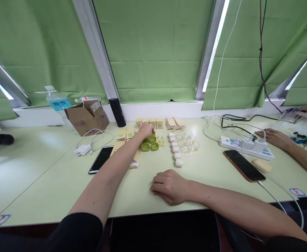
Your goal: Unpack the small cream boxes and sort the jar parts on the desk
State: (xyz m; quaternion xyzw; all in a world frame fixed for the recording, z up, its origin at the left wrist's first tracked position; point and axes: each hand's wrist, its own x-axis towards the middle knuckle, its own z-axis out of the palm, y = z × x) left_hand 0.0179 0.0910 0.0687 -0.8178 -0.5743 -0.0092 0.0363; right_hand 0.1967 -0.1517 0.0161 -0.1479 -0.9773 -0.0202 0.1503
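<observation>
My left hand (146, 130) reaches across the table, its fingers bent down at the back edge of the small green square tubs (145, 147). Its fingertips are partly hidden, so I cannot make out what they pinch. Just beyond it stands a row of small tan boxes with windows (152, 123). Tiny yellow pieces (162, 141) lie right of the tubs. White-pink rounded caps (175, 149) form a column, with clear plastic cups (188, 142) beside them. My right hand (170, 187) rests near the front edge, fingers curled in, with nothing visible in it.
Left of the tubs are a dark phone (101, 160), a white charger (83, 149), a cardboard box (87, 118) and a black cylinder (117, 112). To the right lie a power strip (246, 147), another phone (244, 165) and cables. A co-worker's hand (276, 137) is at far right.
</observation>
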